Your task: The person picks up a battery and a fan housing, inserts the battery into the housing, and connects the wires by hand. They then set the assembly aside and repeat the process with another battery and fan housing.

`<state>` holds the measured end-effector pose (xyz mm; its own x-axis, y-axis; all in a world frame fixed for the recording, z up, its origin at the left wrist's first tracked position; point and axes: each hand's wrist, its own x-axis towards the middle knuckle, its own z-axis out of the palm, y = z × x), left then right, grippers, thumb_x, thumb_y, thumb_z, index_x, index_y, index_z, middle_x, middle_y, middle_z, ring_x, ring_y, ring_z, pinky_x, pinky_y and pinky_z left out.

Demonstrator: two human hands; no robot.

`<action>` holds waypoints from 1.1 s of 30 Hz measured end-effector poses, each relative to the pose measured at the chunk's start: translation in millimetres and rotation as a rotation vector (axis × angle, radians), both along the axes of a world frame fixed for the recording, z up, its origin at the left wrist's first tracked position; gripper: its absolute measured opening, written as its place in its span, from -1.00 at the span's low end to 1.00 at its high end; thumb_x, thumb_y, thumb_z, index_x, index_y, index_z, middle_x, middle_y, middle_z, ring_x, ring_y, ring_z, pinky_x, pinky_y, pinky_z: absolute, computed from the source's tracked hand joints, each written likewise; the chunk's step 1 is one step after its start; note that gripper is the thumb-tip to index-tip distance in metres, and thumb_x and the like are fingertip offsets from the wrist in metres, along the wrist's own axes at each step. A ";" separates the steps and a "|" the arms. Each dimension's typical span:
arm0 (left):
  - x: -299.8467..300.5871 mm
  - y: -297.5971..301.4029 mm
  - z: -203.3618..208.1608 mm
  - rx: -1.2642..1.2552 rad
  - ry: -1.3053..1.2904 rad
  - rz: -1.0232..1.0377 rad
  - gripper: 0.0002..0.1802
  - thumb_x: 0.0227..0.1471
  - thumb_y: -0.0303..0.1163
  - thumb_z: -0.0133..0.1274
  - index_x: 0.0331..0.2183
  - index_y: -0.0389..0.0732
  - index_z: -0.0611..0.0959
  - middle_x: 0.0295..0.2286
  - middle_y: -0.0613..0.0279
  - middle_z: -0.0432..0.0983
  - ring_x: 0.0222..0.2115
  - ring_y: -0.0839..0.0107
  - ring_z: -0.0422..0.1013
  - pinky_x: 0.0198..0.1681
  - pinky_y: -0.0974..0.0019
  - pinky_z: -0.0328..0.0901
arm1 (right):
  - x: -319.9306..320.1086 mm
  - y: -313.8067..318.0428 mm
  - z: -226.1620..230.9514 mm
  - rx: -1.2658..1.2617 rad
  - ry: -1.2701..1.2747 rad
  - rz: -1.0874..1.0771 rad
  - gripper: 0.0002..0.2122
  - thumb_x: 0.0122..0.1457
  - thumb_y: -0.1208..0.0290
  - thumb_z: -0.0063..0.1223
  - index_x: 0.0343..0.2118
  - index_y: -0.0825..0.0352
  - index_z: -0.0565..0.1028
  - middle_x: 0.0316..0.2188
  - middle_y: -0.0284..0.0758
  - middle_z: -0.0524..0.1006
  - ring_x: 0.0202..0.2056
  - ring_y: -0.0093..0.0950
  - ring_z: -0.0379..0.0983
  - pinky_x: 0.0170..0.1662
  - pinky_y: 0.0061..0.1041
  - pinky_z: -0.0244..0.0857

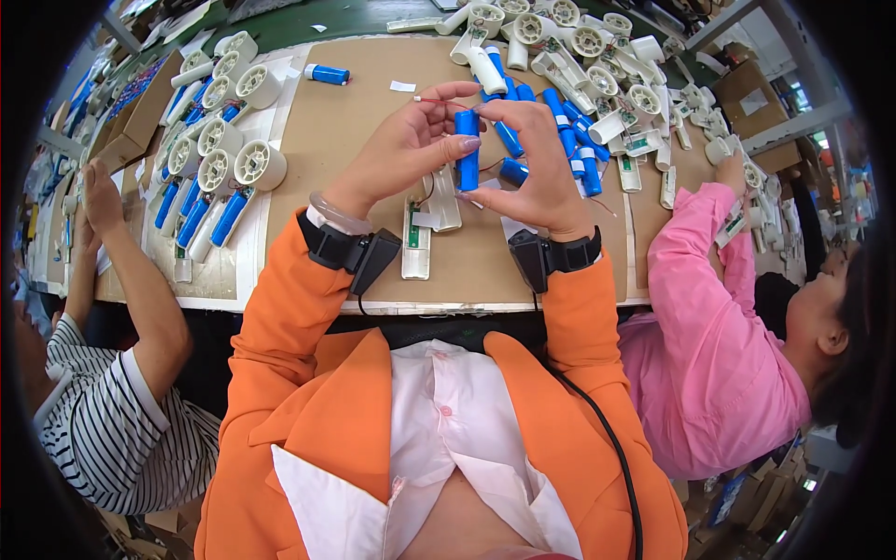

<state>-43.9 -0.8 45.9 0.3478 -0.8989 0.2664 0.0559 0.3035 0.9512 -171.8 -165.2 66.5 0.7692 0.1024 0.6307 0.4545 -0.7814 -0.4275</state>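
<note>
A blue cylindrical battery pack (pixel 468 154) stands upright between my two hands, raised over the table. My left hand (pixel 411 145) pinches its left side, thumb across the front, with a thin red wire and small white plug by the fingers. My right hand (pixel 541 168) closes on it from the other side, forefinger near the top and thumb near the lower end. Below them lies an open white plastic housing (pixel 416 252) with a green circuit board inside. Another white shell part (pixel 446 210) lies beside it, partly behind the hands.
Several loose blue battery packs (pixel 588 168) lie right of my hands, before a heap of white fan housings (pixel 588 42). Rows of housings with batteries (pixel 219 173) stand at left. One battery pack (pixel 327 74) lies far left. Co-workers sit at left, in a striped shirt (pixel 121 420), and right, in a pink sleeve (pixel 686 233).
</note>
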 end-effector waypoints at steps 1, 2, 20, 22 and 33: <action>0.5 0.5 0.7 0.010 -0.014 0.016 -0.25 0.15 -0.42 0.05 0.27 -0.18 0.09 -0.02 0.05 0.39 -0.05 0.31 0.42 0.07 0.24 0.29 | 0.3 0.1 -0.3 -0.019 -0.018 -0.006 -0.21 -0.36 0.32 0.49 0.06 0.26 0.36 -0.01 -0.30 0.41 0.03 -0.26 0.29 0.11 -0.32 0.17; 1.3 0.8 1.0 0.011 -0.012 0.017 -0.25 0.15 -0.42 0.05 0.27 -0.18 0.09 -0.02 0.05 0.39 -0.05 0.31 0.42 0.07 0.24 0.29 | 0.3 0.3 0.1 -0.018 -0.016 -0.005 -0.21 -0.36 0.32 0.49 0.06 0.26 0.36 -0.01 -0.30 0.41 0.03 -0.26 0.29 0.11 -0.32 0.17; 0.2 -0.7 -4.2 0.011 -0.153 -0.039 -0.24 0.19 -0.53 -0.06 0.30 -0.09 -0.02 -0.04 0.08 0.45 -0.06 0.35 0.44 0.05 0.29 0.31 | 4.8 6.9 -4.9 -0.008 0.019 -0.036 -0.17 -0.39 0.31 0.50 0.09 0.28 0.35 -0.02 -0.26 0.40 -0.02 -0.26 0.30 0.05 -0.35 0.22; 0.3 -1.8 -4.9 0.015 -0.155 -0.024 -0.24 0.19 -0.53 -0.06 0.30 -0.08 -0.01 -0.04 0.07 0.45 -0.06 0.35 0.45 0.04 0.29 0.31 | 4.9 7.0 -5.4 -0.021 0.018 -0.044 -0.17 -0.39 0.32 0.50 0.08 0.28 0.35 -0.02 -0.26 0.41 -0.02 -0.26 0.31 0.05 -0.35 0.22; -2.9 -4.9 -10.8 -0.026 -0.116 0.078 -0.20 0.14 -0.56 0.01 0.30 -0.01 0.03 -0.19 0.13 0.52 -0.17 0.49 0.44 -0.06 0.41 0.36 | 7.2 5.0 -10.8 -0.070 -0.002 -0.073 -0.19 -0.38 0.36 0.49 0.07 0.30 0.34 -0.03 -0.24 0.39 -0.02 -0.25 0.30 0.03 -0.36 0.21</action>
<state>-46.8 -5.6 35.1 0.3823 -0.8626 0.3312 -0.0786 0.3268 0.9418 -164.6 -160.2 55.7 0.7750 0.0897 0.6255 0.3958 -0.8406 -0.3699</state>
